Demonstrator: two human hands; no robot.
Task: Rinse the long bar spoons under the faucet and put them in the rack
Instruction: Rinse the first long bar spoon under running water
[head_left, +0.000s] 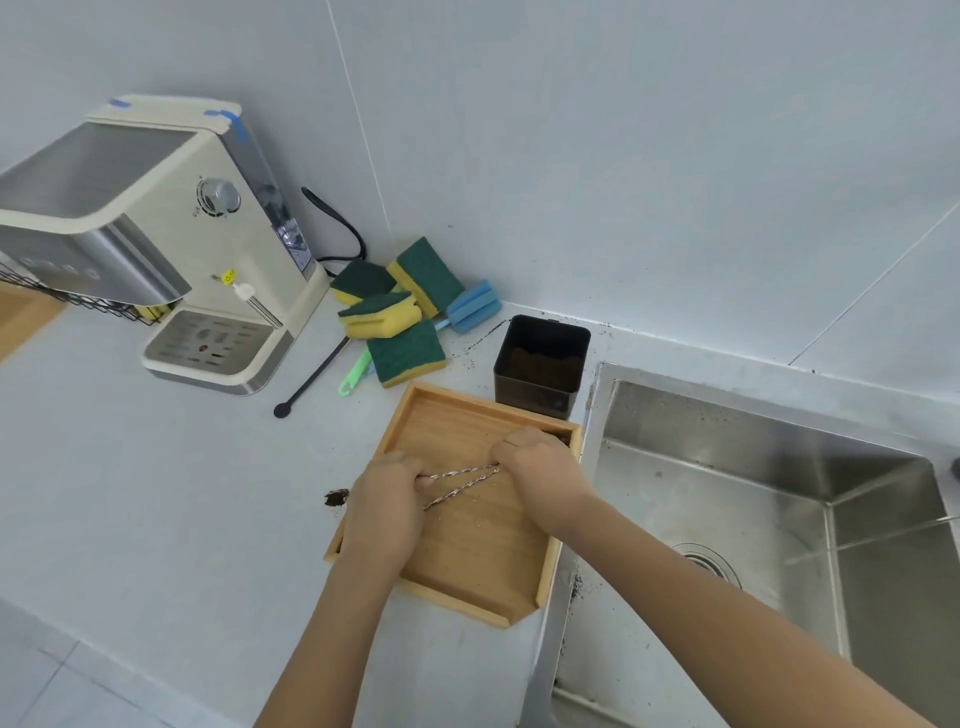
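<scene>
Two long twisted metal bar spoons (461, 480) lie across a wooden tray (483, 566) on the counter, left of the sink. My left hand (387, 506) closes around their left ends. At their right ends my right hand (537, 470) grips them. The spoon bowls are hidden under my hands. The steel sink (753, 519) lies to the right, with a thin stream of water (872, 538) crossing it. The faucet itself is out of frame.
A black container of coffee grounds (540, 366) stands behind the tray. Several sponges (395, 312) and a blue brush are piled by the wall. An espresso machine (156, 244) sits at the left beside a wire rack (78, 301). A black stirrer (311, 379) lies on the counter.
</scene>
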